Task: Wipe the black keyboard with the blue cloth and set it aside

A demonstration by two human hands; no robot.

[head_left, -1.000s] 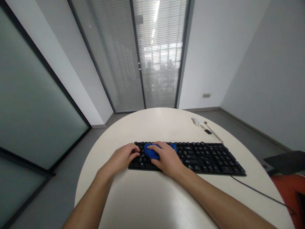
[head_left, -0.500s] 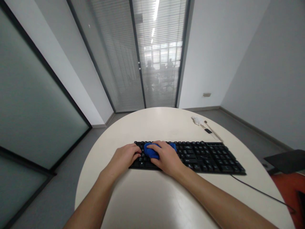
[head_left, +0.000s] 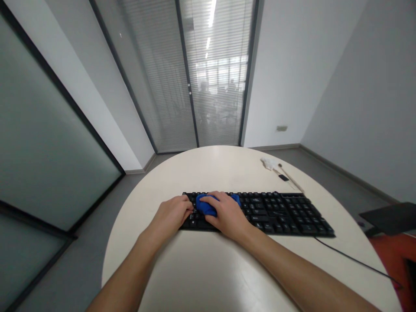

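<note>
both hands are down at the left part of a black keyboard (head_left: 286,212), which lies flat on a round pale table (head_left: 185,273). right hand (head_left: 227,215) is curled over a blue cloth (head_left: 205,206), holding it bunched against the keys, with a bit of blue poking out past the knuckles. left hand (head_left: 175,212) is at the board's left end, fingers bent in, and from my seat on the head feed i can't tell if it's gripping the edge or just leaning there (fingertips are tucked too far in to see)

for doing this bit well, i'd go light and even with the right, short strokes along the rows, no loose folds to snag a keycap, and let the left brace so the board doesn't skate. the left fingers sit just beside the cloth, so a long leftward stroke would probably bump them

as for clutter, a thin stick (head_left: 291,178) has its near end close to the keyboard's back edge, beside a small black piece (head_left: 283,177) and something white and crumpled (head_left: 269,163). the cable (head_left: 352,258) trails off right, apart from my right forearm, so no snag there imo
</note>
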